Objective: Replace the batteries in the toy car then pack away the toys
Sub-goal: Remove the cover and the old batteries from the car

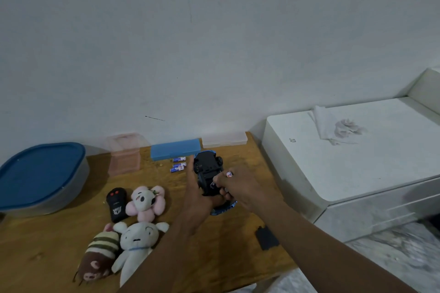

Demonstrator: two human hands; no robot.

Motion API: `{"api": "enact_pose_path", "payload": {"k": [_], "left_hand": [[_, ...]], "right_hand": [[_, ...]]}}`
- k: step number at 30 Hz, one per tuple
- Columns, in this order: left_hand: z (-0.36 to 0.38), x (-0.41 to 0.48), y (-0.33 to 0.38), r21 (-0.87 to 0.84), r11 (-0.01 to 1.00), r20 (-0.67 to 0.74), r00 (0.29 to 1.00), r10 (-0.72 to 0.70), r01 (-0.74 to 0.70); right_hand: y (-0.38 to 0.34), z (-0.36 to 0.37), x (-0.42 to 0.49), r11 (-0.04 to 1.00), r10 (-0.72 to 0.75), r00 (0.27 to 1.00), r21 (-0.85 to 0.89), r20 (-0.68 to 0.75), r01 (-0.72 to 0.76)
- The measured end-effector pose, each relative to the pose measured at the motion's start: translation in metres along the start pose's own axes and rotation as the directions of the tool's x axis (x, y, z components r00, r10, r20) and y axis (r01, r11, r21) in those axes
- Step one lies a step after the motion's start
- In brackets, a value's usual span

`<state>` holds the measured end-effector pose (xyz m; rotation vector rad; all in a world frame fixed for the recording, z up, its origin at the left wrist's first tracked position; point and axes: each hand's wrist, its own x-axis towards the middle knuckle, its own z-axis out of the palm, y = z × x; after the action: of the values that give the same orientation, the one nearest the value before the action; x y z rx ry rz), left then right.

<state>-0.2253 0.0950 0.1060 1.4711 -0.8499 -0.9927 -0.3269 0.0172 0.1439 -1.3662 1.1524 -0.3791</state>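
Blue-lidded tub (40, 173): sitting at the counter's (59, 257) far left, lid on; smooth plastic, rounded corners, likely waiting to take the toys.

Pink translucent box (125, 154): standing near the wall, thin clear plastic.

Remote control (116, 204): lying flat, black glossy shell, two red buttons.

Plush toys, soft and napped: pink flower (145, 201), striped brown figure (100, 257), white figure (137, 245), lying clustered at the front, not yet packed.

Blue case (175, 149): resting closed against the wall, matte plastic.

Loose batteries (178, 164): three lying just in front of the case, blue-and-white cylinders; whether spent or fresh cannot be told.

Left hand (197, 200): cradling the toy car (208, 173) from beneath, fingers wrapping its body to steady it.

Toy car: being held belly-up above the counter, black underside and wheels showing, blue shell below, exposing the battery bay.

Right hand (235, 185): fingers pinching a battery (229, 174) at the bay.

Battery cover (266, 237): black flat panel, lying set aside at the counter's right edge.
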Motion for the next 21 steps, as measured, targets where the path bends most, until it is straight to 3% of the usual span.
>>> {"api": "enact_pose_path", "payload": {"k": [13, 19, 21], "left_hand": [[-0.001, -0.002, -0.004, 0.075, 0.997, 0.055, 0.998, 0.006, -0.011], [0.006, -0.001, 0.001, 0.059, 0.998, 0.09, 0.996, 0.019, -0.024], [0.004, -0.002, 0.002, 0.073, 0.997, 0.093, 0.995, 0.021, -0.028]], "right_hand": [[-0.006, -0.009, 0.006, 0.976, 0.048, 0.998, -0.214, 0.037, -0.039], [-0.011, -0.008, 0.008, 0.973, 0.042, 0.999, -0.228, -0.012, -0.044], [-0.012, -0.011, 0.008, 0.984, 0.085, 0.996, -0.161, 0.023, -0.08]]}}
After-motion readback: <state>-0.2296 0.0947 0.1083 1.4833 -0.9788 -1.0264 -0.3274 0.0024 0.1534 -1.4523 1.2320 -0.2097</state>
